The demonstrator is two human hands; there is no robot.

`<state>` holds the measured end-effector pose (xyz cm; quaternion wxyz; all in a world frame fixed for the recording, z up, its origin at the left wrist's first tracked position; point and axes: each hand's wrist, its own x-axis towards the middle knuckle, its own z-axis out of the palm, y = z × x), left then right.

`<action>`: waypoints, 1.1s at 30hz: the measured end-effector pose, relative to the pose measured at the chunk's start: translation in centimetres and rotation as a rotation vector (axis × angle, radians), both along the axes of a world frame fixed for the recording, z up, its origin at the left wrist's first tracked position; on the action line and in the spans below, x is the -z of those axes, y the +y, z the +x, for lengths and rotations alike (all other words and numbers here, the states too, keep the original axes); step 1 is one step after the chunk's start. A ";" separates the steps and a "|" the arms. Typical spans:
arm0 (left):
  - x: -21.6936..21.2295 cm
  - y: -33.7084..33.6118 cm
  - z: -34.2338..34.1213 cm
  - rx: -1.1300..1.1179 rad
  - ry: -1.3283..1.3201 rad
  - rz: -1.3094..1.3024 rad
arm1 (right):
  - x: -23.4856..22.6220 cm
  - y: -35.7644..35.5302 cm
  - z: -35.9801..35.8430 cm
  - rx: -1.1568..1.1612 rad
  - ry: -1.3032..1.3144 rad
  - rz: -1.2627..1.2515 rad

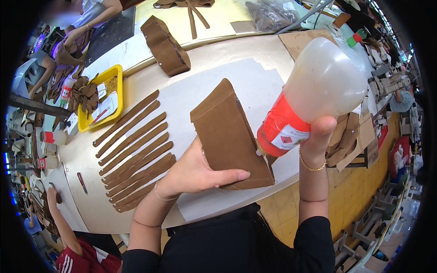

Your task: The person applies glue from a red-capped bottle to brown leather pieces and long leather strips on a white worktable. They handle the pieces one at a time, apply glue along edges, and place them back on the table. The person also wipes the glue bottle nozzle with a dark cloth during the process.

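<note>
My left hand (198, 170) grips a stack of brown suede-like pieces (227, 132) from below, thumb across its lower edge, held tilted above the table. My right hand (316, 136) holds a translucent plastic bottle (314, 95) with a red lower part and a label, tipped over so its nozzle end meets the right edge of the brown stack. A gold bracelet circles each wrist. Under the stack lies a white paper sheet (200, 91) on the beige table (95, 159).
Several long brown strips (134, 150) lie in a row left of my hands. A yellow tray (101, 98) with scraps stands farther left, another brown stack (166, 45) at the back. More brown pieces (343, 139) hang at the right edge. Other people work at the left.
</note>
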<state>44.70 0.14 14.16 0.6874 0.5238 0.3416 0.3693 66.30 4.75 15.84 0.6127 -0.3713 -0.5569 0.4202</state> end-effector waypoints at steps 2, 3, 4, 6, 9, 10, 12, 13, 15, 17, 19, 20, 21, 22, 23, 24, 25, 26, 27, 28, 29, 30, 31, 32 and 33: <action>0.0 0.1 0.0 -0.009 0.006 0.009 | -0.2 -0.3 -0.1 -0.005 -0.005 -0.025; 0.1 0.0 0.1 -0.020 0.008 0.010 | -0.3 -0.5 -0.1 -0.010 -0.011 -0.037; 0.0 0.0 0.2 -0.045 0.010 0.004 | -0.3 -0.5 0.0 -0.020 -0.024 -0.048; 0.0 0.0 0.2 -0.061 0.012 -0.023 | -0.4 -0.7 0.1 -0.042 -0.037 -0.066; 0.0 0.3 0.1 -0.039 0.015 -0.056 | -0.3 -1.0 0.4 -0.068 -0.041 -0.085; 0.0 0.3 0.2 -0.045 0.021 -0.047 | -0.2 -1.1 0.4 -0.080 -0.042 -0.091; 0.2 0.4 0.2 -0.060 0.028 -0.040 | 0.3 -1.0 0.6 -0.053 -0.078 -0.088; 0.4 0.4 0.2 -0.068 0.029 -0.041 | 0.9 -0.8 0.8 -0.014 -0.114 -0.078; 0.9 0.5 0.3 -0.115 -0.009 -0.084 | 1.4 -0.3 1.7 -0.043 0.034 -0.160; 1.7 0.8 0.6 -0.193 -0.091 -0.167 | 0.8 0.7 2.7 -0.237 0.387 -0.306; 2.2 1.3 0.8 -0.220 -0.216 -0.235 | -0.4 1.8 3.3 -0.407 0.591 -0.380; 2.6 1.6 0.9 -0.235 -0.277 -0.266 | -0.7 2.3 3.6 -0.471 0.627 -0.383; 4.0 1.9 0.8 -0.199 -0.261 -0.226 | -0.9 2.5 3.5 -0.390 0.636 -0.387; 5.4 2.3 1.2 -0.210 -0.186 -0.113 | -1.0 2.7 3.4 -0.307 0.641 -0.390; 6.3 2.7 1.8 -0.222 -0.111 -0.001 | -1.1 2.9 3.3 -0.224 0.648 -0.394; 6.8 3.0 2.2 -0.233 -0.036 0.112 | -1.1 3.2 3.2 -0.186 0.638 -0.383; 5.7 3.8 1.8 -0.132 0.177 0.038 | -1.0 3.5 3.3 -0.148 0.630 -0.372; 5.8 4.1 1.8 -0.119 0.150 0.012 | -0.8 3.8 3.3 -0.109 0.622 -0.361; 6.2 4.4 1.9 -0.106 0.124 -0.014 | -0.8 4.0 3.2 -0.094 0.554 -0.343; 6.2 4.6 2.0 -0.095 0.101 -0.042 | -0.6 4.2 3.0 -0.014 0.499 -0.294; 6.0 4.5 1.9 -0.079 0.034 -0.099 | -0.5 4.4 2.6 0.066 0.442 -0.246; 5.6 4.1 1.9 -0.064 -0.033 -0.156 | -0.4 4.6 2.3 0.145 0.385 -0.198; 5.1 3.7 1.9 -0.043 -0.103 -0.218 | -0.6 4.7 2.2 0.143 0.328 -0.128; 4.3 3.3 1.7 -0.013 -0.087 -0.218 | -0.4 4.7 2.3 0.113 0.277 -0.107; 3.3 3.0 1.6 0.017 -0.073 -0.218 | -0.1 4.8 2.4 0.082 0.226 -0.085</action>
